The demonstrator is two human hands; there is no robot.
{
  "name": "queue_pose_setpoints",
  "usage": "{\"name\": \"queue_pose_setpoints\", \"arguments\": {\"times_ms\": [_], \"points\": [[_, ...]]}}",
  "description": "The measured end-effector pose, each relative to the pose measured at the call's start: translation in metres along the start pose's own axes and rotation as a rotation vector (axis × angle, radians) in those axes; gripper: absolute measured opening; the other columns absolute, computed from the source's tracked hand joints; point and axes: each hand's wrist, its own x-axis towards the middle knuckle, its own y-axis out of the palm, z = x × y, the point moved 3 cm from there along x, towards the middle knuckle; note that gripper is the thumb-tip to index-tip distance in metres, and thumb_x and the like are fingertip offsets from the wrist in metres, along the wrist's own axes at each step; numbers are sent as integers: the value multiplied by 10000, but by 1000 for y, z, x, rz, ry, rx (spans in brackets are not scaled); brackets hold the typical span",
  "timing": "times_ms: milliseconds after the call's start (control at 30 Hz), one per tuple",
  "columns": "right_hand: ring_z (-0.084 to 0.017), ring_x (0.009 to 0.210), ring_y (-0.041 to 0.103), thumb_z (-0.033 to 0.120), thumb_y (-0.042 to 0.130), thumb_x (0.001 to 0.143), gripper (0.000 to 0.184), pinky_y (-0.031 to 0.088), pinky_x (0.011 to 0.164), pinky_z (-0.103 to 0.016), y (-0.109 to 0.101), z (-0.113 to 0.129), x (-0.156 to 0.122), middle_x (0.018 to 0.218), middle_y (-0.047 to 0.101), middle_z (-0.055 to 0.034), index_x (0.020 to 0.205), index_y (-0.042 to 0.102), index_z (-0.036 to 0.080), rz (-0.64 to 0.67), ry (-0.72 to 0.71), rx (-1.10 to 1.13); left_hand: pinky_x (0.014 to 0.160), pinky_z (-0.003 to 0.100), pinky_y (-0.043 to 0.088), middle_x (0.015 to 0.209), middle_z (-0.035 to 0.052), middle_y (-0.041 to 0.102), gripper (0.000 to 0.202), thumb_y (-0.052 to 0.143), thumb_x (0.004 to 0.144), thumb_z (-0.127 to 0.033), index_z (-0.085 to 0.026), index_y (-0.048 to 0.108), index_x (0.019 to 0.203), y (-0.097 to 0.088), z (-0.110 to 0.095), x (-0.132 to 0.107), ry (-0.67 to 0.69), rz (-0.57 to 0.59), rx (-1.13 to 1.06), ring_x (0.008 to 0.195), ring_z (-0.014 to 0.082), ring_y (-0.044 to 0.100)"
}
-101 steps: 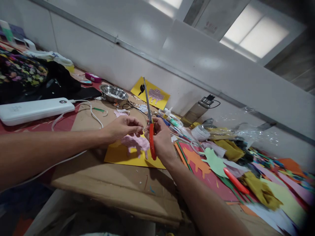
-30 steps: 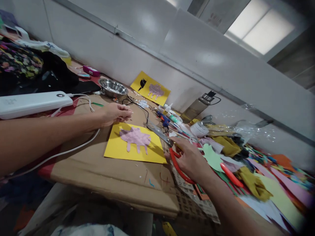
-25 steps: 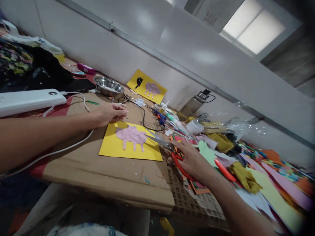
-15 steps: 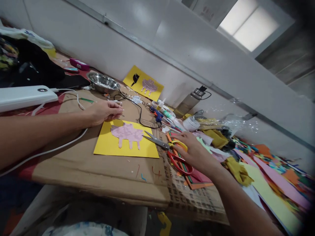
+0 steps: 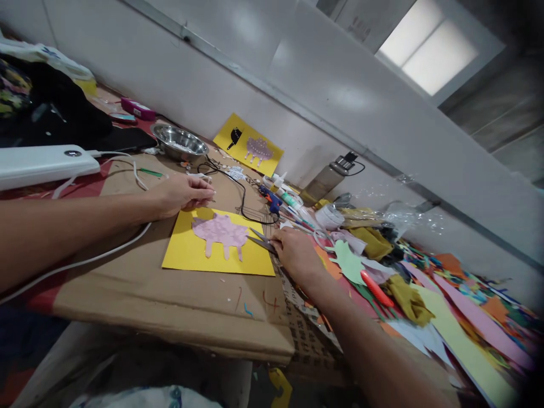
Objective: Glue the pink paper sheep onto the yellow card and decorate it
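Observation:
My left hand (image 5: 185, 194) hovers over the top left edge of a yellow card (image 5: 181, 252). Its thumb and fingers are pinched together at the tips; whatever they hold is too small to name. A pink paper cut-out (image 5: 219, 231) with stubby legs lies on the card. To the right, my right hand (image 5: 300, 255) has its fingers closed on the scissors (image 5: 262, 241). Their slightly parted blades point left over the card's right edge, and the handles are hidden under the hand.
Behind lie a steel bowl (image 5: 181, 141), a second decorated yellow card (image 5: 249, 144), a glue gun (image 5: 271, 198) and a bottle (image 5: 327, 180). A white power bank (image 5: 46, 164) with a cable is at left. Paper scraps, a green cut-out (image 5: 348, 262) and a red-handled tool (image 5: 376, 288) crowd the right.
My right hand has moved left along the scissors, from the handles toward the blades. The green cut-out and red-handled tool now show beside my forearm. My left hand has hardly moved.

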Motion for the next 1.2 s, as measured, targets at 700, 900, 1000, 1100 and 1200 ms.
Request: {"name": "queue_pose_setpoints", "arguments": {"times_ms": [700, 900, 1000, 1100, 1200], "points": [[-112, 584, 520, 92, 538, 704, 99, 356, 527, -222, -3, -5, 10, 649, 616, 11, 669, 573, 178, 66, 16, 273, 388, 143, 225, 546, 15, 557, 112, 701, 732, -160, -124, 616, 669, 3, -2, -3, 2, 22, -2, 438, 52, 456], [-105, 574, 483, 188, 530, 730, 49, 367, 532, -229, -13, 16, 22, 644, 580, 15, 702, 569, 177, -72, -151, 562, 436, 156, 306, 597, 16, 598, 133, 745, 693, -187, -128, 626, 687, 0, 2, 1, -11, -17, -39, 490, 63, 507], [-99, 593, 483, 202, 526, 756, 57, 372, 556, -220, -13, 40, 40, 659, 572, 19, 740, 572, 173, -56, -281, 674, 449, 160, 320, 609, 11, 595, 152, 762, 680, -197, -126, 627, 688, -1, 4, 2, 9, -6, -62, 506, 62, 515], [-100, 639, 495, 187, 515, 781, 70, 382, 600, -219, -9, 60, 61, 705, 574, 15, 761, 578, 165, -25, -380, 676, 429, 163, 285, 611, 18, 594, 128, 744, 709, -201, -126, 640, 706, -3, 5, 4, 26, 11, -52, 501, 62, 510], [-109, 677, 487, 160, 535, 780, 72, 365, 631, -227, -6, 72, 78, 718, 562, 11, 762, 604, 153, -24, -430, 558, 442, 177, 298, 650, 37, 620, 99, 726, 735, -186, -130, 647, 717, -3, 6, 4, 21, 8, -52, 519, 69, 531]]}}
